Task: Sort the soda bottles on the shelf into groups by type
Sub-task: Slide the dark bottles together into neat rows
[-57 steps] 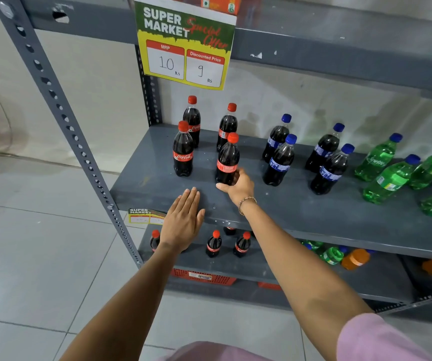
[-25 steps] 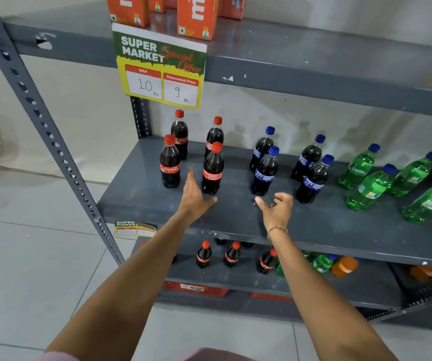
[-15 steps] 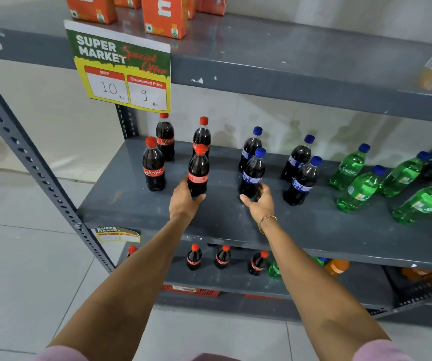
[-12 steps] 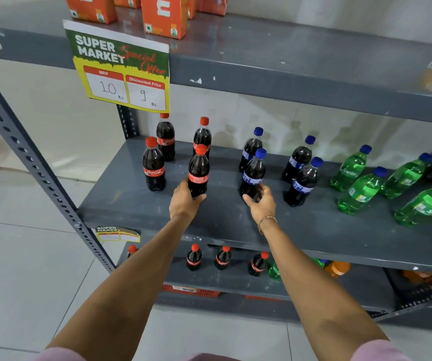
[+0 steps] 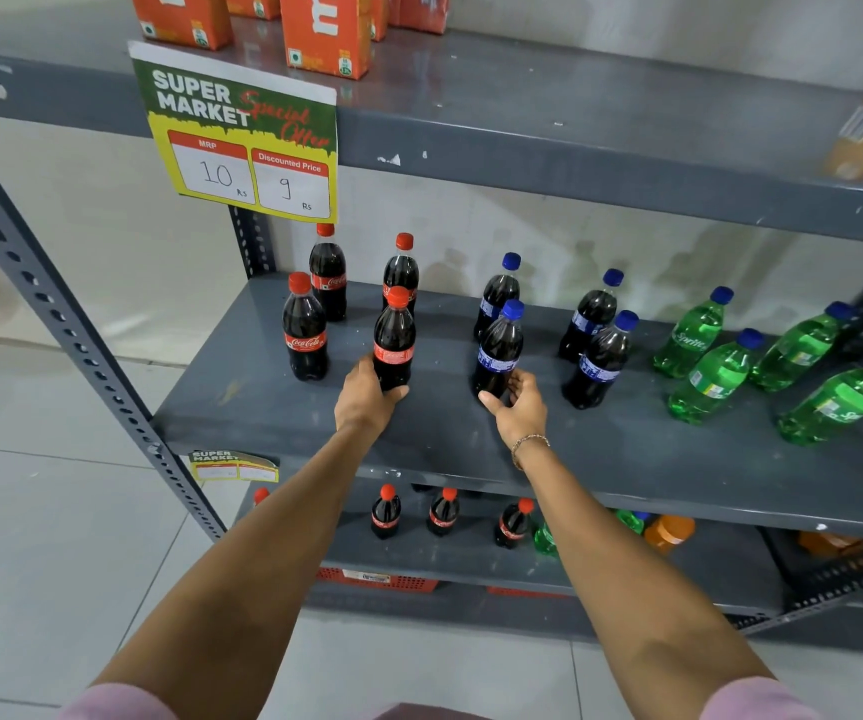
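On the grey middle shelf (image 5: 626, 454) stand three groups of bottles. At the left are several red-capped cola bottles; my left hand (image 5: 367, 397) is wrapped around the base of the front right one (image 5: 394, 337). In the middle are several blue-capped dark soda bottles; my right hand (image 5: 515, 402) grips the base of the front left one (image 5: 499, 348). Another red-capped bottle (image 5: 305, 330) stands left of my left hand. At the right stand several green bottles with blue caps (image 5: 710, 374). All bottles are upright.
A yellow-green price sign (image 5: 244, 142) hangs from the upper shelf, which carries orange cartons (image 5: 326, 33). The lower shelf holds small cola bottles (image 5: 386, 511), green bottles and an orange bottle (image 5: 668, 532). A perforated grey post (image 5: 55, 304) frames the left side. Tiled floor lies beyond.
Both hands moved forward from the shelf's front edge to the bottles: the left closed on a red-capped bottle's base, the right on a blue-capped bottle's base. The bottles still stand in place.
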Tool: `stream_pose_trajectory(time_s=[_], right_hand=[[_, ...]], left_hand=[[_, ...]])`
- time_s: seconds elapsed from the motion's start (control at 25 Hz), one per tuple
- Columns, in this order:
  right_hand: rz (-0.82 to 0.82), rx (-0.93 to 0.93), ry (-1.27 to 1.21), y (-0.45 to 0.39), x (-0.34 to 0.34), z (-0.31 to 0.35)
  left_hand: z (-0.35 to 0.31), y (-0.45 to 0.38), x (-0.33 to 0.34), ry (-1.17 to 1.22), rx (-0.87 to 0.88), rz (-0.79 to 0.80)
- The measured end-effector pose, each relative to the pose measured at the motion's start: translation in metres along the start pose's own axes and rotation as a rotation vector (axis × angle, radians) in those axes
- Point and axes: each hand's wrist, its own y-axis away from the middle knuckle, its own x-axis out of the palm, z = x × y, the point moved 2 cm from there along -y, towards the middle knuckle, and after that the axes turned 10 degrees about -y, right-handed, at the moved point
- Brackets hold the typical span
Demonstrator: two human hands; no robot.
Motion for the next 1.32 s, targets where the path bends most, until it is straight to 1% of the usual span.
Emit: stream_pose_trajectory(time_s=[0.08, 0.16, 0.28, 0.32, 0.4, 0.52, 0.56, 0.64, 0.68, 0.76, 0.84, 0.92, 0.96, 1.08, 1.32], right_hand=[[0.000, 0.004, 0.006, 0.001, 0.000, 0.002], [0.000, 0.007, 0.005, 0.003, -0.001, 0.003], [0.037, 0.015, -0.021, 0.007, -0.003, 0.008], [0.051, 0.019, -0.049, 0.009, -0.007, 0.008], [0.007, 0.024, -0.100, 0.015, -0.020, 0.005], [-0.182, 0.009, -0.119, 0.027, -0.060, -0.010], [-0.222, 0.002, -0.116, 0.027, -0.080, -0.016], [-0.240, 0.024, -0.095, 0.014, -0.116, -0.025], [-0.218, 0.039, -0.088, 0.004, -0.129, -0.026], [-0.099, 0.055, -0.079, -0.018, -0.143, -0.024], [0.028, 0.060, -0.053, -0.032, -0.144, -0.021], [0.114, 0.056, -0.015, -0.041, -0.144, -0.022], [0.129, 0.048, -0.005, -0.044, -0.143, -0.021], [0.097, 0.025, 0.022, -0.050, -0.143, -0.018], [0.077, 0.003, 0.046, -0.049, -0.143, -0.018]], left_hand=[[0.001, 0.002, -0.001, 0.022, 0.008, 0.024], [0.005, 0.010, 0.001, 0.077, -0.004, -0.003], [0.005, 0.031, 0.011, 0.043, -0.021, -0.189], [0.000, 0.038, 0.019, 0.016, -0.005, -0.219], [-0.016, 0.048, 0.036, 0.035, 0.054, -0.174], [-0.055, 0.056, 0.066, 0.070, 0.163, -0.002], [-0.070, 0.057, 0.076, 0.063, 0.189, 0.044], [-0.090, 0.056, 0.092, 0.065, 0.134, 0.064], [-0.094, 0.053, 0.096, 0.072, 0.089, 0.039], [-0.100, 0.050, 0.102, 0.097, 0.024, -0.036], [-0.104, 0.048, 0.105, 0.098, 0.001, -0.084], [-0.109, 0.047, 0.111, 0.091, -0.014, -0.102], [-0.110, 0.046, 0.112, 0.091, -0.031, -0.107], [-0.109, 0.043, 0.112, 0.110, -0.087, -0.129], [-0.106, 0.044, 0.113, 0.080, -0.080, -0.135]])
